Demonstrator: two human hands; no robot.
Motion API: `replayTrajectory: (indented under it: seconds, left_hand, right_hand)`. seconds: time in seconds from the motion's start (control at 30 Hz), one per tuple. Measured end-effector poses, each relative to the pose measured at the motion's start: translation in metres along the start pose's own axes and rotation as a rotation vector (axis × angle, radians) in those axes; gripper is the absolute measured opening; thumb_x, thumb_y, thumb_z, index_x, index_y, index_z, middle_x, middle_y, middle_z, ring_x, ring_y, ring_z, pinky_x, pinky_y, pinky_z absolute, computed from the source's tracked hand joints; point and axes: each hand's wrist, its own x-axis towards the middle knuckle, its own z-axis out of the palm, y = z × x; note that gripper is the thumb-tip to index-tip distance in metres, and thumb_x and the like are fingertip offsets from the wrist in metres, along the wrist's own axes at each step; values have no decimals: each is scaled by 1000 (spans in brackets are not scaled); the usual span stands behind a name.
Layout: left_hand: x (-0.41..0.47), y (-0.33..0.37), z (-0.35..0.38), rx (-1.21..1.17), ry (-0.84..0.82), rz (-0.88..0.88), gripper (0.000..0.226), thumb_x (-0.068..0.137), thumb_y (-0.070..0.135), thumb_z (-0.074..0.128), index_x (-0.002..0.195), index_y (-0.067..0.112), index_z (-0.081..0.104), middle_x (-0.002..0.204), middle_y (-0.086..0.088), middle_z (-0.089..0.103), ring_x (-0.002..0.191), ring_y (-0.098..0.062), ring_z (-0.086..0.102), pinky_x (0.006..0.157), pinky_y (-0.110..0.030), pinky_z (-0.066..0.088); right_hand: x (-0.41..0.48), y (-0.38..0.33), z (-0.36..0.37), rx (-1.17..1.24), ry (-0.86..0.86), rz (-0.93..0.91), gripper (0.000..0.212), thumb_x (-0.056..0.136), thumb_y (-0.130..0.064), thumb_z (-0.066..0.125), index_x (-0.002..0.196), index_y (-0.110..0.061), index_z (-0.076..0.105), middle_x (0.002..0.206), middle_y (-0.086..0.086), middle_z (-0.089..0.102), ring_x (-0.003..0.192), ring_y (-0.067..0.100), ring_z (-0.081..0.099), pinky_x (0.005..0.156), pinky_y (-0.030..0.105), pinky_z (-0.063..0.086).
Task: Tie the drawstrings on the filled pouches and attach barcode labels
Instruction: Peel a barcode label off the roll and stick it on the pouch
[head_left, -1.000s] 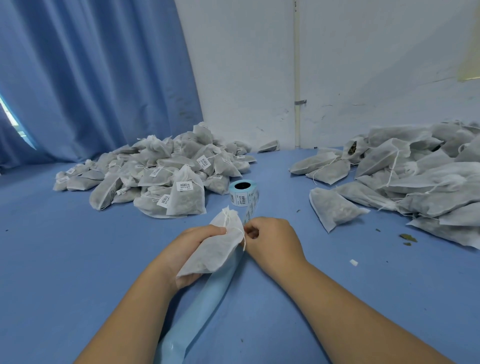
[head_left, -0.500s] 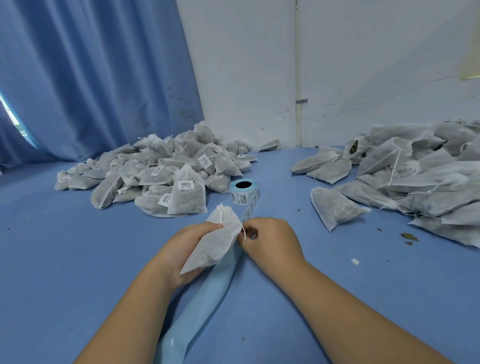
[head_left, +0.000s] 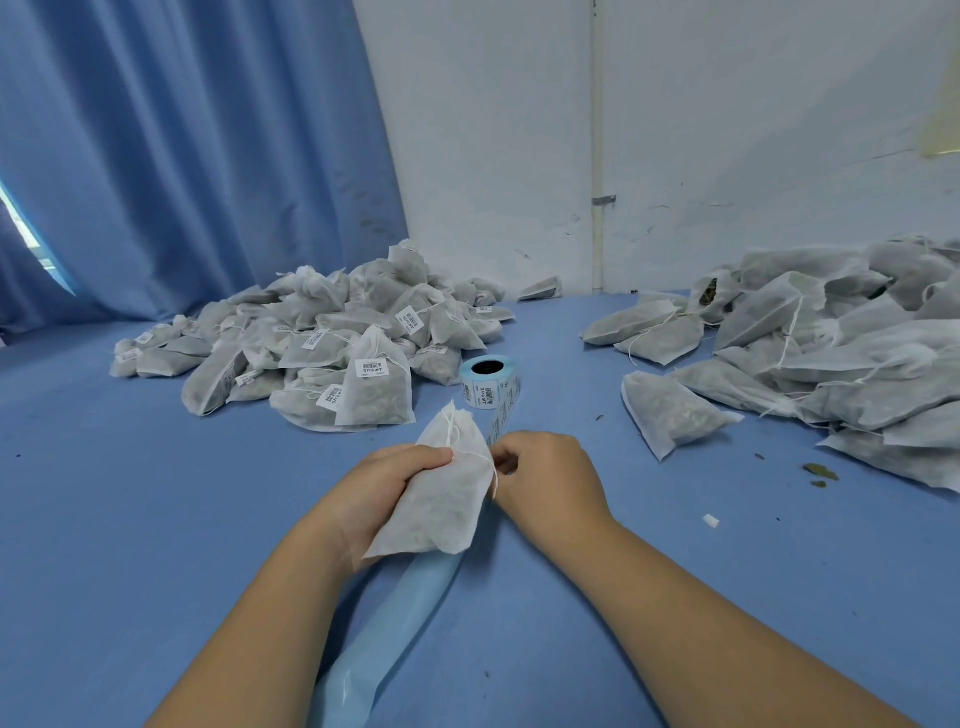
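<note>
The left hand (head_left: 384, 483) has its fingers wrapped round a white filled pouch (head_left: 441, 499), holding it just above the blue table (head_left: 130, 519) with its tied top pointing up and its drawstring (head_left: 494, 475) hanging down the side. The right hand (head_left: 550, 478) is right beside it with fingers curled in tight by the string and the label strip (head_left: 500, 428), but I cannot tell what it pinches. The roll of barcode labels (head_left: 488, 382) stands just behind, between a pile of labelled pouches (head_left: 322, 343) and a pile of plain pouches (head_left: 831, 353).
</note>
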Motion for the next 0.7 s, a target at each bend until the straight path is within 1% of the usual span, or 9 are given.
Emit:
replayTrajectory:
  seconds: [0.17, 0.33, 0.47, 0.6, 0.63, 0.7]
  left_hand:
    - [-5, 3, 4, -8, -3, 5, 13, 95, 19, 59, 94, 6, 63, 70, -8, 62, 52, -14, 60, 46, -17, 46]
    - [-7, 5, 7, -6, -9, 12, 14, 95, 18, 58, 96, 6, 63, 73, -9, 63, 57, -16, 61, 49, -19, 47]
    - [-10, 5, 8, -30, -31, 35, 17, 95, 15, 57, 85, 6, 66, 69, -8, 66, 56, -16, 64, 49, -20, 49]
    - [-13, 5, 9, 75, -37, 69, 17, 95, 15, 60, 83, 8, 70, 75, -10, 68, 63, -18, 63, 56, -24, 49]
    - [-15, 5, 9, 105, -41, 71, 18, 95, 15, 60, 81, 9, 71, 75, -10, 68, 62, -18, 63, 56, -24, 49]
    - [-17, 6, 10, 146, -26, 65, 24, 94, 15, 61, 73, 11, 72, 70, -8, 68, 57, -16, 62, 52, -21, 49]
  right_hand:
    - [1, 0, 0, 2, -4, 1, 12, 83, -27, 64, 82, -19, 73, 77, -3, 69, 74, 19, 64, 68, 35, 55]
    - [1, 0, 0, -3, 6, 7, 11, 82, -24, 64, 77, -18, 72, 73, -1, 68, 72, 19, 63, 65, 34, 54]
    - [1, 1, 0, 24, 11, 16, 9, 83, -22, 64, 78, -19, 72, 74, -3, 68, 72, 17, 63, 66, 34, 55]
    - [1, 3, 1, 94, 20, 46, 9, 81, -22, 64, 75, -19, 69, 73, -5, 66, 72, 18, 62, 66, 35, 54]
    - [1, 3, 1, 107, 21, 51, 9, 81, -22, 64, 74, -19, 69, 73, -5, 66, 72, 18, 62, 66, 35, 54]
    - [1, 2, 1, 141, 23, 59, 9, 81, -22, 64, 74, -19, 70, 72, -5, 67, 72, 18, 63, 66, 35, 54]
